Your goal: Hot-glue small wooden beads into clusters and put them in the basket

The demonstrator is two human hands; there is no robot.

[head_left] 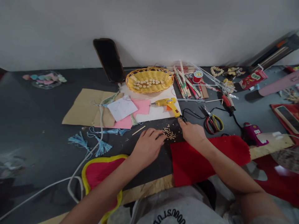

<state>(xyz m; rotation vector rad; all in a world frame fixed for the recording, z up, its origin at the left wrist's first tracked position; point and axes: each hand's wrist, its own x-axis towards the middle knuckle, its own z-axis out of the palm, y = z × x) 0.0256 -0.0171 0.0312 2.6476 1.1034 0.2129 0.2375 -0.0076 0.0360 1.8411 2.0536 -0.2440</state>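
My left hand (149, 146) is low over the dark table, palm down and fingers loosely bent, its fingertips at the left edge of a scattered pile of small pale beads (170, 133). I see nothing held in it. On the pile's other side is my right hand (192, 133), index finger stretched toward the handle end of a yellow glue gun (172, 105). Its other fingers curl underneath and are partly hidden. The glue gun lies on a white sheet (151, 116). Left of the beads lies a thin wooden stick (138, 130).
Behind stand a yellow woven basket (149, 81) with small pale pieces and a leaning phone (109, 59). Scissors (211, 119) and a purple device (253, 133) lie right. Blue tassels (102, 146), a white cable (87, 157) and brown paper (86, 107) lie left; red cloth (189, 165) lies in front.
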